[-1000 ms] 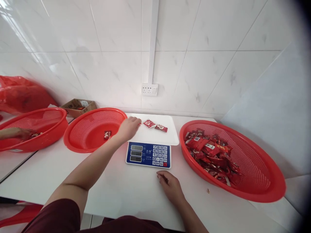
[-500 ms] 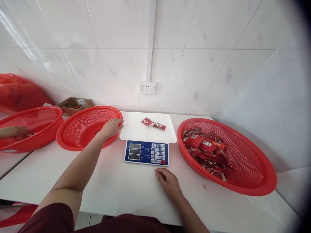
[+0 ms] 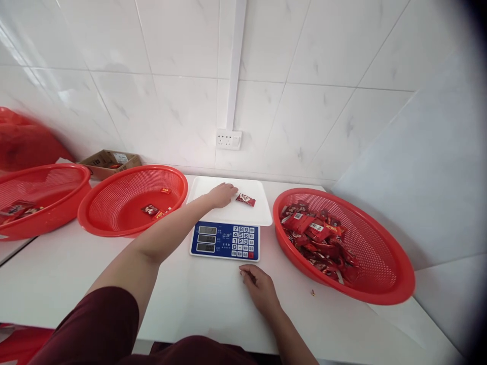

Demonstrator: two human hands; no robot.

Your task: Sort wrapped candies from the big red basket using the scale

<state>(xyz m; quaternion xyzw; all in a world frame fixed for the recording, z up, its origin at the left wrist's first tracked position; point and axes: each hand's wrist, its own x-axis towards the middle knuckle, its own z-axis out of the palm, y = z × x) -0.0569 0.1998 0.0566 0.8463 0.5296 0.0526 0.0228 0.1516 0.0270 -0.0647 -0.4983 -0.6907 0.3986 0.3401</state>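
My left hand (image 3: 223,194) is over the white tray of the scale (image 3: 251,215), its fingers closed down where one packet lay; whatever they hold is hidden. Just right of its fingertips lies a red packet (image 3: 245,199). On the table below the blue keypad (image 3: 225,241) rests my right hand (image 3: 260,287), fingers curled, and I cannot make out anything in them. The middle red basket (image 3: 95,215) holds a few small packets (image 3: 150,209). To the right, a tilted red basket (image 3: 393,274) contains a pile of red packets (image 3: 319,238).
Another red basket (image 3: 57,218) with packets stands at the far left, near a red bag (image 3: 30,144). Behind the middle basket is a cardboard box (image 3: 133,163). A tiny scrap (image 3: 313,292) lies near the right basket. A wall socket (image 3: 229,139) is behind the scale.
My left hand has moved right from the middle basket's rim onto the scale tray, covering one packet's place. The other person's hand has left the far-left basket. The view has shifted slightly.
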